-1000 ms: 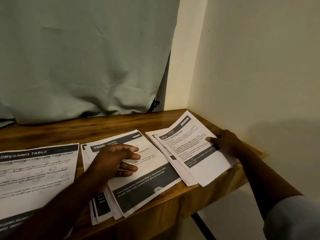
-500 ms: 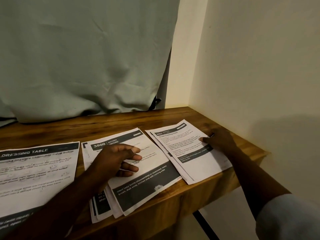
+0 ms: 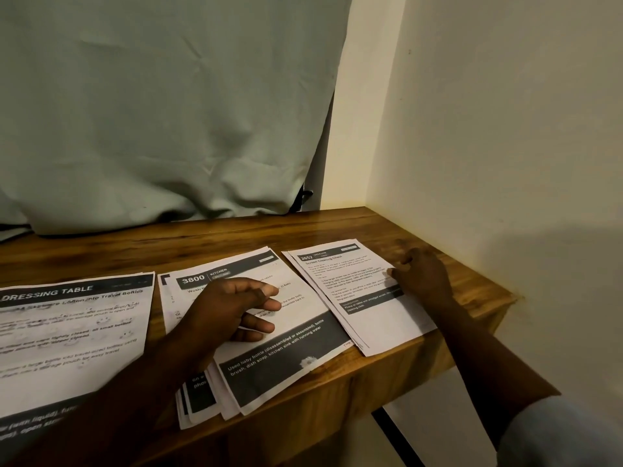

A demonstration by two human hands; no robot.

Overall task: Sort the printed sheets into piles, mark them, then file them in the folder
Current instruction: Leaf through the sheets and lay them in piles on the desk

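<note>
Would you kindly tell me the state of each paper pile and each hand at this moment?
Dressing Table pile: flat, face up on the wooden table.
Kitchen pile: face up, sheets fanned unevenly.
Screen Cleaning Check pile: flat, face up.
Left hand: rests on the Kitchen pile, fingers loosely curled, holding nothing.
Right hand: lies at the Screen Cleaning Check pile's right edge, thumb touching its top sheet.

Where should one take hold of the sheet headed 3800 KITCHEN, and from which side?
Probably the nearest corner of the sheet, from the table's front edge. That corner seems to hang past the wood, so a thumb could slip under and pinch it. The left hand rests on the sheet's middle and must lift first.
</note>
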